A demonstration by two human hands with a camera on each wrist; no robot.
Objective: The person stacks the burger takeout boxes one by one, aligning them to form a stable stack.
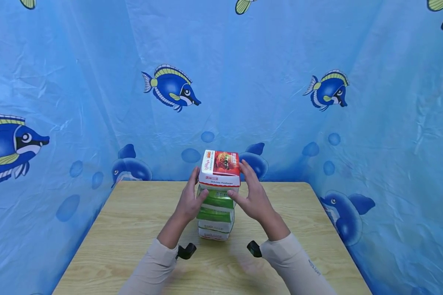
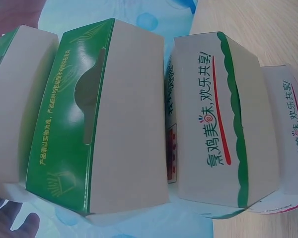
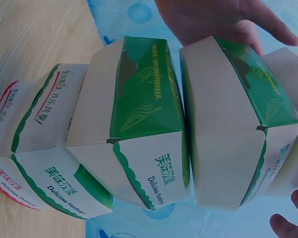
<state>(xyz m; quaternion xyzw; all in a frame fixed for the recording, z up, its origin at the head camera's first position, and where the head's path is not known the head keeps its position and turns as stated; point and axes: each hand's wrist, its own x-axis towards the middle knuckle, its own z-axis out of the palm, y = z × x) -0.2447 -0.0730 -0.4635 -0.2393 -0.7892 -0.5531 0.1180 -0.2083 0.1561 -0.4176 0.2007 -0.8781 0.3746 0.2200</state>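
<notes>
A stack of several cardboard burger boxes stands on the table in the head view. On top sits a red-and-white box (image 1: 221,168) with a burger picture; beneath are green-and-white boxes (image 1: 215,214) and, lowest, white boxes (image 1: 214,235). The stack is uneven. My left hand (image 1: 188,201) is at the left of the upper boxes, my right hand (image 1: 257,200) at the right, fingers extended around the top box. Whether the fingertips touch it is unclear. In the right wrist view, right fingertips (image 3: 290,218) appear beside the pale top box, and the left hand (image 3: 213,22) shows behind the boxes.
The stack stands on a light wooden table (image 1: 140,229), towards its far edge. A blue curtain (image 1: 221,102) printed with fish and dolphins hangs behind the table and on both sides. Black wrist-camera mounts (image 1: 186,251) stick out from the sleeves.
</notes>
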